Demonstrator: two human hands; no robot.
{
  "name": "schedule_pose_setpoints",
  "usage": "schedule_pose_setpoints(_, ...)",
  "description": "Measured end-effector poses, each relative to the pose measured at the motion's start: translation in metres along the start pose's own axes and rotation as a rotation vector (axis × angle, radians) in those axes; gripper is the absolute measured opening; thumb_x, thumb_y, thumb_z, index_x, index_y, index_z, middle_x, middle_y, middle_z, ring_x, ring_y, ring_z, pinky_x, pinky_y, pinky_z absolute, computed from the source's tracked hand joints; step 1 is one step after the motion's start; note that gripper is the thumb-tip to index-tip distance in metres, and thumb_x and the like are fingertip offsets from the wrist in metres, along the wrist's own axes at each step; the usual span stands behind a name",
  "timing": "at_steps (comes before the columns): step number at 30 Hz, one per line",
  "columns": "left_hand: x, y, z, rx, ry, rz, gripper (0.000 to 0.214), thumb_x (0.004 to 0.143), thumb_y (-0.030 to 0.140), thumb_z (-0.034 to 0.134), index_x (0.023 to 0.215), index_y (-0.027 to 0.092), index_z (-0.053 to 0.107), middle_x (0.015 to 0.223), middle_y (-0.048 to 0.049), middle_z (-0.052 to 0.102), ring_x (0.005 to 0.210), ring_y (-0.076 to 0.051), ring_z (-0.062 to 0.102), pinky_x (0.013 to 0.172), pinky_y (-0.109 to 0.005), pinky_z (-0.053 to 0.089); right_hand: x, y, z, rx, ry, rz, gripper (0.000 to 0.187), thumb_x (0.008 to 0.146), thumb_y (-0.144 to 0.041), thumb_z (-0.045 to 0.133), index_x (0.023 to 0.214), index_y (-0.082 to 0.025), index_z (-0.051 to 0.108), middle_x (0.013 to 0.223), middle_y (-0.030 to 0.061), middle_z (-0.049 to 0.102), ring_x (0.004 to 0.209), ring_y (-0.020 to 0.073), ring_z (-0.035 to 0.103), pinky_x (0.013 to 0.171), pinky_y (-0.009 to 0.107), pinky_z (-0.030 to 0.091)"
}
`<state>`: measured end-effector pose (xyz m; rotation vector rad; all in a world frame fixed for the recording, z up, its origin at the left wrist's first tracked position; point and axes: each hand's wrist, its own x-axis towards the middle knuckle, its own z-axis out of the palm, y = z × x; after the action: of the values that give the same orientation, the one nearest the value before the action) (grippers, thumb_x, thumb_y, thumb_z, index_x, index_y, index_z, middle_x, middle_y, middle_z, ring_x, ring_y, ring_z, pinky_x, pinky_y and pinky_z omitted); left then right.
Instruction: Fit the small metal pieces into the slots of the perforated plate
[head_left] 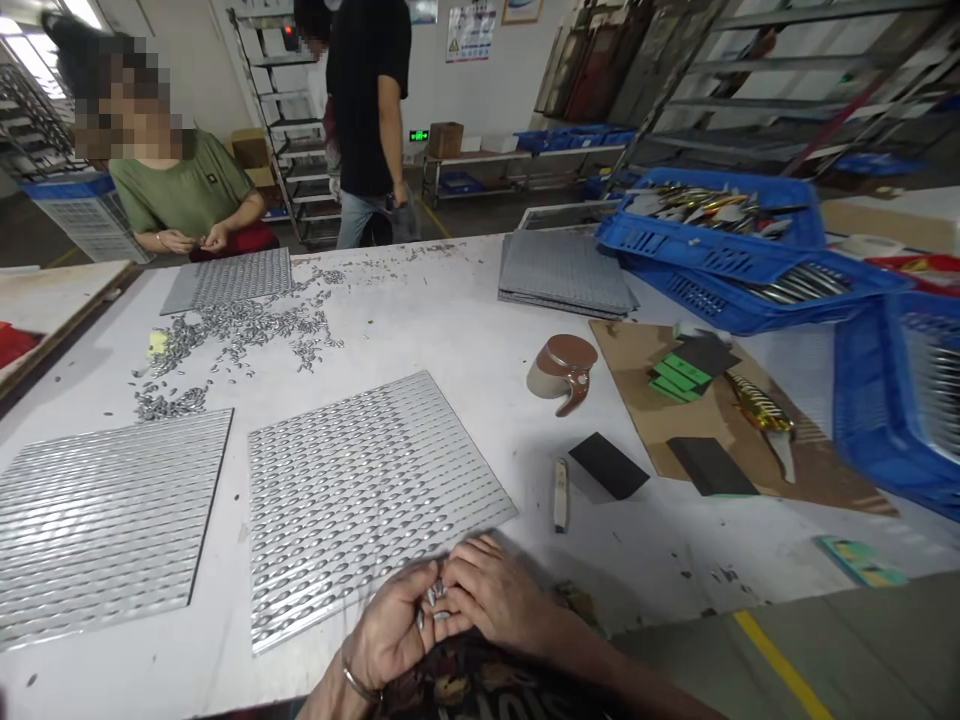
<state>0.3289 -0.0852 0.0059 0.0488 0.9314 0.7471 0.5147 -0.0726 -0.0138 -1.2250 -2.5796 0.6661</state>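
Small silvery oval pieces (439, 614) lie in the cupped palm of my left hand (386, 625), its fingers curled round them. My right hand (499, 592) is closed over the same pieces, fingertips bent into the left palm; what exactly it pinches is hidden. Just beyond both hands is a flat board (360, 480) covered with rows of such ovals, sparser toward its right side. A second ridged, shiny board (112, 530) lies to the left. Loose ovals (247, 330) are heaped farther back on the white table (420, 335).
A brown tape roll (568, 360), a whitish cutter-like tool (561, 495) and a dark sanding pad (609, 465) lie at right. Behind them are cardboard (637, 400), stacked boards (562, 270) and blue baskets (720, 255) of fishing lures. A seated co-worker (184, 190) is across the table.
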Motion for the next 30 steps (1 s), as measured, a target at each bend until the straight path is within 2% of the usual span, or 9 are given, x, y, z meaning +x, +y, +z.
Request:
schedule_pose_setpoints(3, 0.005, -0.002, -0.005, 0.041, -0.115, -0.032, 0.027, 0.078, 0.030, 0.092, 0.092, 0.009, 0.080, 0.086, -0.0112, 0.079, 0.075, -0.020, 0.075, 0.081, -0.034, 0.064, -0.006, 0.005, 0.010, 0.057, 0.001, 0.039, 0.018, 0.098, -0.011, 0.050, 0.092, -0.022, 0.062, 0.097, 0.0064, 0.069, 0.092, 0.0227, 0.063, 0.085, 0.035, 0.047)
schedule_pose_setpoints(6, 0.009, -0.002, -0.010, 0.206, -0.102, 0.015, 0.042, 0.072, 0.043, 0.097, 0.093, 0.011, 0.079, 0.087, -0.0112, 0.079, 0.073, -0.018, 0.074, 0.069, -0.028, 0.061, -0.012, 0.011, 0.012, 0.194, 0.068, 0.144, 0.020, 0.101, -0.011, 0.043, 0.099, -0.023, 0.059, 0.095, 0.0049, 0.068, 0.087, 0.0209, 0.064, 0.078, 0.033, 0.048)
schedule_pose_setpoints(9, 0.010, -0.001, -0.011, 0.391, -0.058, 0.068, 0.057, 0.065, 0.064, 0.094, 0.084, 0.013, 0.076, 0.075, -0.0067, 0.075, 0.054, -0.011, 0.063, 0.048, -0.021, 0.043, -0.014, 0.012, 0.006, 0.269, 0.121, 0.142, 0.021, 0.104, -0.014, 0.040, 0.099, -0.023, 0.058, 0.093, 0.0053, 0.068, 0.084, 0.0209, 0.064, 0.075, 0.033, 0.049)
schedule_pose_setpoints(12, 0.009, 0.001, -0.009, 0.497, -0.063, 0.113, 0.063, 0.061, 0.073, 0.091, 0.073, 0.015, 0.070, 0.066, -0.0013, 0.068, 0.043, -0.005, 0.047, 0.042, -0.021, 0.023, -0.011, 0.008, 0.000, 0.357, 0.145, 0.076, 0.023, 0.103, -0.015, 0.041, 0.093, -0.023, 0.059, 0.093, 0.0057, 0.068, 0.086, 0.0208, 0.063, 0.077, 0.033, 0.050)
schedule_pose_setpoints(15, 0.006, 0.003, -0.006, 0.495, -0.077, 0.114, 0.062, 0.057, 0.073, 0.093, 0.066, 0.018, 0.064, 0.061, 0.0018, 0.063, 0.041, -0.003, 0.037, 0.043, -0.023, 0.013, -0.006, 0.001, -0.004, 0.574, 0.141, 0.174, 0.015, 0.099, -0.023, 0.051, 0.089, -0.024, 0.061, 0.090, 0.0045, 0.069, 0.084, 0.0201, 0.063, 0.074, 0.031, 0.050)
schedule_pose_setpoints(18, 0.001, 0.006, -0.005, 0.499, -0.085, 0.113, 0.050, 0.069, 0.063, 0.092, 0.067, 0.020, 0.066, 0.059, 0.0035, 0.060, 0.044, -0.003, 0.033, 0.048, -0.024, 0.010, -0.002, -0.001, -0.004, 0.901, 0.057, 0.405, 0.014, 0.093, -0.038, 0.063, 0.090, -0.024, 0.063, 0.080, 0.0008, 0.068, 0.071, 0.0178, 0.062, 0.065, 0.029, 0.050)
schedule_pose_setpoints(21, -0.004, 0.008, -0.004, 0.521, -0.088, 0.115, 0.041, 0.080, 0.055, 0.087, 0.066, 0.021, 0.068, 0.057, 0.0039, 0.059, 0.044, -0.002, 0.030, 0.052, -0.026, 0.009, 0.002, 0.005, 0.000, 1.067, -0.032, 0.490, 0.025, 0.090, -0.049, 0.065, 0.086, -0.024, 0.061, 0.068, -0.0033, 0.061, 0.057, 0.0151, 0.055, 0.056, 0.027, 0.048)
schedule_pose_setpoints(27, -0.006, 0.010, -0.007, 0.558, -0.052, 0.103, 0.040, 0.083, 0.053, 0.084, 0.067, 0.020, 0.069, 0.059, 0.0020, 0.064, 0.043, -0.002, 0.030, 0.054, -0.027, 0.010, 0.019, 0.030, 0.009, 0.569, 0.285, 0.453, 0.024, 0.092, -0.034, 0.055, 0.070, -0.024, 0.056, 0.068, 0.0002, 0.064, 0.066, 0.0179, 0.059, 0.063, 0.029, 0.043)
schedule_pose_setpoints(30, -0.005, 0.011, -0.010, 0.568, -0.058, 0.101, 0.038, 0.085, 0.048, 0.084, 0.067, 0.020, 0.067, 0.058, 0.0019, 0.063, 0.043, -0.002, 0.030, 0.055, -0.028, 0.011, 0.024, 0.033, 0.008, 0.396, 0.282, 0.418, 0.022, 0.092, -0.027, 0.053, 0.071, -0.024, 0.059, 0.071, 0.0018, 0.070, 0.068, 0.0185, 0.062, 0.066, 0.029, 0.040)
